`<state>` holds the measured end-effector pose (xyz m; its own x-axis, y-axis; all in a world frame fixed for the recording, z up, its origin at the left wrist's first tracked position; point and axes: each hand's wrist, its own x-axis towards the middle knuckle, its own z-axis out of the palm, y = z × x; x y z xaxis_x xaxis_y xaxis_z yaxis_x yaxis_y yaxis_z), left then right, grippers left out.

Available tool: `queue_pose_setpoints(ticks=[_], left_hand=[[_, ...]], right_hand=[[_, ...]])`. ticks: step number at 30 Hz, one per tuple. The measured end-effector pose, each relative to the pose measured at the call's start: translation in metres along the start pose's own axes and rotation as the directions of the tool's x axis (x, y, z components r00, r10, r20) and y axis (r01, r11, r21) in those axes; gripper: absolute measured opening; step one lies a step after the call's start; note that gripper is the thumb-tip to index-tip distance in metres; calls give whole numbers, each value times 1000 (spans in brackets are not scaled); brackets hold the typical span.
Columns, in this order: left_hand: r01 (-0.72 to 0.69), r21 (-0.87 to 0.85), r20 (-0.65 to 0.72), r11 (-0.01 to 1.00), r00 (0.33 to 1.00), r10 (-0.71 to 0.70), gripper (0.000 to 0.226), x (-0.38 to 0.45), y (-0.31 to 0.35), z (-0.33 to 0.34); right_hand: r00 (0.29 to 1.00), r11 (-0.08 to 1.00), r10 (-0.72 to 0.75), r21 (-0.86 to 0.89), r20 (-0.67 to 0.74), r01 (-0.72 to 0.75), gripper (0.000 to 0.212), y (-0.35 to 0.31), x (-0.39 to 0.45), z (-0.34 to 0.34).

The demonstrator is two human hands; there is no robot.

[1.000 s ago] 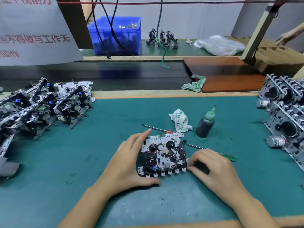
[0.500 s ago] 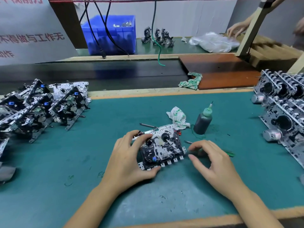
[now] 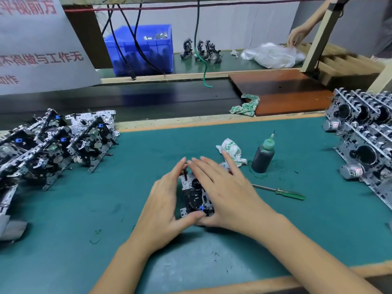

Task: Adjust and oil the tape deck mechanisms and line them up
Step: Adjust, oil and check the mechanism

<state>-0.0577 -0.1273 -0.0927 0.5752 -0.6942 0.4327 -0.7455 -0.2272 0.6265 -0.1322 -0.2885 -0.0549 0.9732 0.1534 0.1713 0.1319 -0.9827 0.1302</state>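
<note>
Head view: both hands on one mechanism, green counter (image 3: 63, 240).
Left hand (image 3: 164, 205): grasping the tape deck mechanism (image 3: 194, 196) from its left side.
Right hand (image 3: 224, 188): laid over it, grasping the near edge.
Screwdriver (image 3: 282, 190): just right.
Oil bottle (image 3: 263, 155): upright behind.
Rows of mechanisms: left (image 3: 53, 143), right (image 3: 367, 145).

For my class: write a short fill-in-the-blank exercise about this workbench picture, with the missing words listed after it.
1. Both hands hold one tape deck mechanism above the ____ mat.
2. The oil bottle stands upright and has a ____ cap.
3. The screwdriver lying on the mat has a ____ handle.
4. The bin behind the conveyor is ____.

Missing words: green; green; green; blue
</note>
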Motion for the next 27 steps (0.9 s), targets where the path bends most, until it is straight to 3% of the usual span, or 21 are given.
queue_pose_setpoints(ticks=[4,6,8,9,10,12,14,16,19,22,25,27], left_hand=[[36,-95,-48,995,998,-40,77,-1,-3,3],[62,-199,-158,978,983,-94,70,1,-4,5],[155,-407,-270,900,921,-281,56,6,-2,6],[227,-549,-260,805,868,-422,54,9,0,4],[318,-678,-167,663,811,-560,62,14,0,0],[528,-786,215,322,721,-659,88,22,-3,-8],[671,-738,568,70,675,-471,95,28,-5,-17],[716,-694,703,-71,653,-281,88,36,-2,-21],[739,-671,737,-60,655,-167,77,49,3,-14],[705,-705,709,-79,698,-101,76,59,11,-6],[606,-748,641,-270,765,-59,74,64,12,2],[508,-774,570,-378,819,-66,72,68,14,4]], right_hand=[[998,998,-40,-44,40,41,97,2,10,-5],[997,996,-74,-52,24,75,91,1,15,-7],[993,993,-111,-42,-36,109,86,2,16,-8],[988,991,-130,-41,-83,127,84,3,15,-10],[979,988,-152,-43,-134,148,81,4,13,-11],[951,979,-206,-40,-231,202,77,6,9,-15],[916,960,-280,-60,-287,275,73,5,7,-21],[891,931,-366,-125,-268,344,71,5,4,-23],[903,916,-372,-241,-214,321,66,10,-4,-19],[931,956,-246,-225,-271,187,75,27,-13,-15],[928,997,-42,40,-371,61,97,62,-16,-15],[850,931,203,364,-486,-15,89,82,-17,-15]])
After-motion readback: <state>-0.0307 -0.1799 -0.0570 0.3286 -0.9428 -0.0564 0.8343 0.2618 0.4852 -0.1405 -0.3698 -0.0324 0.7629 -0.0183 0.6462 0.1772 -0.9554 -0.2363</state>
